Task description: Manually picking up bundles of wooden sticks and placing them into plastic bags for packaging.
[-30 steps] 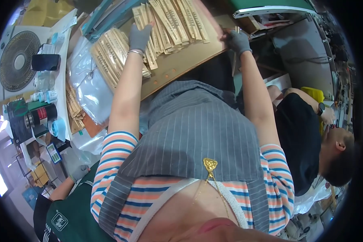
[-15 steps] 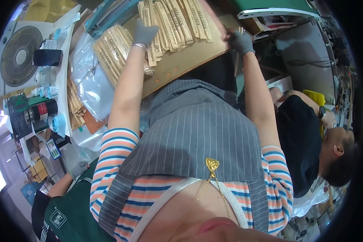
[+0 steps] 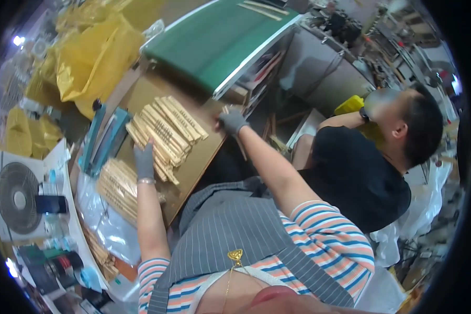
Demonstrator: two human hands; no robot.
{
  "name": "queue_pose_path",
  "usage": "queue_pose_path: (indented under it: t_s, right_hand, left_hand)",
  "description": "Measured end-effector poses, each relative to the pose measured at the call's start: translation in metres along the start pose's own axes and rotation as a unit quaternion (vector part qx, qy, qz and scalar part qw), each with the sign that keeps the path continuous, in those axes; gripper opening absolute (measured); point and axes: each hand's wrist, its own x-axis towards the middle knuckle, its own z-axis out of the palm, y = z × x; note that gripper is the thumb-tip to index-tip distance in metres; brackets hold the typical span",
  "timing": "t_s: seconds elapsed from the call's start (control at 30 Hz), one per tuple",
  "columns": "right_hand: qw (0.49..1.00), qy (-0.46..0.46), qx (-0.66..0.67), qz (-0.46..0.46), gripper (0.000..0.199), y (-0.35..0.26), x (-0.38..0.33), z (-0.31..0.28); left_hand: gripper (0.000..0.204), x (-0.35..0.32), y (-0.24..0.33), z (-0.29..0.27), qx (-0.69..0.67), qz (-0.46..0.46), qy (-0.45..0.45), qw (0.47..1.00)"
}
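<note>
Rests the gloved left hand (image 3: 144, 162), fingers extended, against the left edge of the pile of wrapped sticks (image 3: 167, 131) on the brown table (image 3: 196, 157); cannot tell any grip there. Curls the gloved right hand (image 3: 232, 122) around thin pale sticks (image 3: 226, 109) at the table's right edge, near the green conveyor belt (image 3: 193, 47). Has a second bundle (image 3: 116, 188) beside the left wrist, and clear plastic bags (image 3: 115, 230) just beyond.

Apparently wrapped sticks (image 3: 167, 128) on tabletop (image 3: 192, 165)
</note>
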Motion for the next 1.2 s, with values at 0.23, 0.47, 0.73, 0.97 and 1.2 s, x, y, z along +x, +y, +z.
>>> queue_pose_path:
  t_s: [0.23, 0.47, 0.73, 0.97, 1.2]
  right_hand:
    - [0.939, 0.027, 0.275, 0.207, 0.033, -0.02, 0.0, -0.01]
    - [0.905, -0.01, 0.304, 0.297, 0.022, -0.04, 0.013, -0.02]
    - [0.857, 0.021, 0.509, 0.078, 0.023, -0.151, 0.018, -0.045]
    - [0.807, -0.032, 0.589, 0.031, 0.026, -0.194, 0.018, -0.082]
    - [0.763, -0.039, 0.635, 0.112, 0.023, -0.181, 0.009, -0.088]
  left_hand:
    - [0.089, -0.004, -0.031, -0.009, 0.33, -0.035, 0.168, 0.928]
    - [0.092, 0.002, -0.034, -0.018, 0.328, -0.036, 0.216, 0.919]
    - [0.035, -0.056, 0.04, 0.066, 0.232, 0.099, -0.072, 0.965]
    - [0.024, -0.087, 0.095, 0.108, 0.019, -0.097, -0.192, 0.976]
    - [0.027, -0.093, 0.097, 0.093, 0.058, -0.11, -0.216, 0.969]
